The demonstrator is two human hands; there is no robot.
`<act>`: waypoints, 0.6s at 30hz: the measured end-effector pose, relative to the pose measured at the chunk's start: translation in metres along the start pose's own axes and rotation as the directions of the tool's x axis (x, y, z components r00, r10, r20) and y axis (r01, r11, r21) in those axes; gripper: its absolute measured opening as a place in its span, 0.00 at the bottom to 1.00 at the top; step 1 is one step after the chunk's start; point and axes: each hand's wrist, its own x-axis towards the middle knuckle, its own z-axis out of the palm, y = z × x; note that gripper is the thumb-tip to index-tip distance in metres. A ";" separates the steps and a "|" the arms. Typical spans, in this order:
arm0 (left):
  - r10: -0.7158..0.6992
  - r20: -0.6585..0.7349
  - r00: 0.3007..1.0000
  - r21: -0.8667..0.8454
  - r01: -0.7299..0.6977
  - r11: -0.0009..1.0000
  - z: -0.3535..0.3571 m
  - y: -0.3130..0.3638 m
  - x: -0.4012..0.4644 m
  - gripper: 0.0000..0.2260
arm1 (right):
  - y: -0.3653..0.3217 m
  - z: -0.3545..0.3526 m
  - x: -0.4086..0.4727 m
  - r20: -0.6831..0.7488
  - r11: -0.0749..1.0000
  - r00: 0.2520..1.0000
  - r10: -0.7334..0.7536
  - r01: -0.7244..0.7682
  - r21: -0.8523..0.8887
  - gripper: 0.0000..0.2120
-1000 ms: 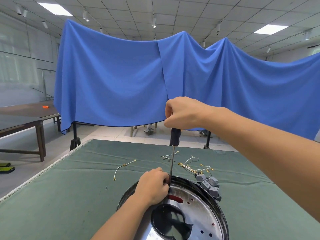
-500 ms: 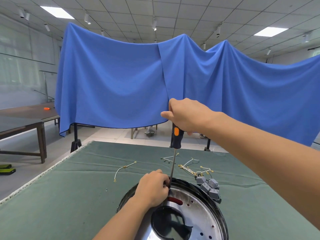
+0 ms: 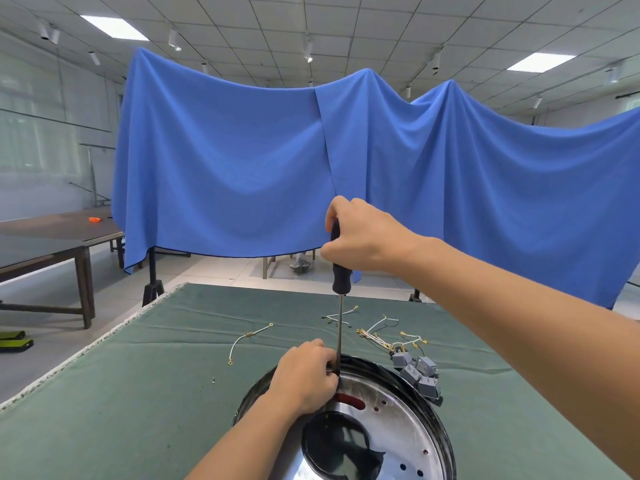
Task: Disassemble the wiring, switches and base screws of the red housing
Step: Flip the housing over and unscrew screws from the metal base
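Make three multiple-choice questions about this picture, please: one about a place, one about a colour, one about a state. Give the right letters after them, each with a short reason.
1. Where do the grey switches lie?
A. on the green table cover, right of the metal housing
B. inside the housing
C. on the floor

2. What colour is the cloth hanging behind the table?
A. red
B. blue
C. white

3. What is the right hand doing?
A. resting flat on the table
B. holding a wire
C. gripping the screwdriver handle, tool upright

Answers:
1 A: the switches sit on the table cover beside the housing rim.
2 B: the draped cloth is plainly blue.
3 C: the fingers curl round the dark handle, while the left hand holds the shaft near the tip.
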 end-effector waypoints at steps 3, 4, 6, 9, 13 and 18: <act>0.000 0.002 1.000 -0.005 0.000 1.000 0.000 0.000 0.000 0.10 | 0.001 0.006 -0.002 -0.045 0.999 0.999 0.000 -0.001 -0.039 0.13; 0.001 0.002 1.000 -0.006 -0.001 1.000 0.000 0.000 0.000 0.10 | 0.001 0.009 -0.002 -0.085 0.998 0.996 -0.002 -0.003 -0.061 0.13; 0.004 -0.003 1.000 -0.005 -0.004 1.000 -0.001 0.000 0.000 0.10 | 0.000 0.014 0.001 -0.146 0.998 0.989 -0.017 0.007 -0.064 0.10; 0.007 -0.006 1.000 -0.004 -0.007 1.000 0.000 0.000 -0.001 0.10 | -0.001 0.018 0.001 -0.142 0.999 0.990 0.005 0.002 0.046 0.09; 0.008 -0.010 1.000 -0.013 -0.008 1.000 -0.001 0.001 0.000 0.10 | 0.001 0.023 -0.003 -0.195 0.998 0.980 0.035 -0.024 0.061 0.15; 0.007 0.003 1.000 -0.020 -0.007 1.000 -0.001 0.000 0.000 0.11 | 0.007 0.034 -0.007 -0.364 1.000 0.931 0.001 0.008 0.022 0.14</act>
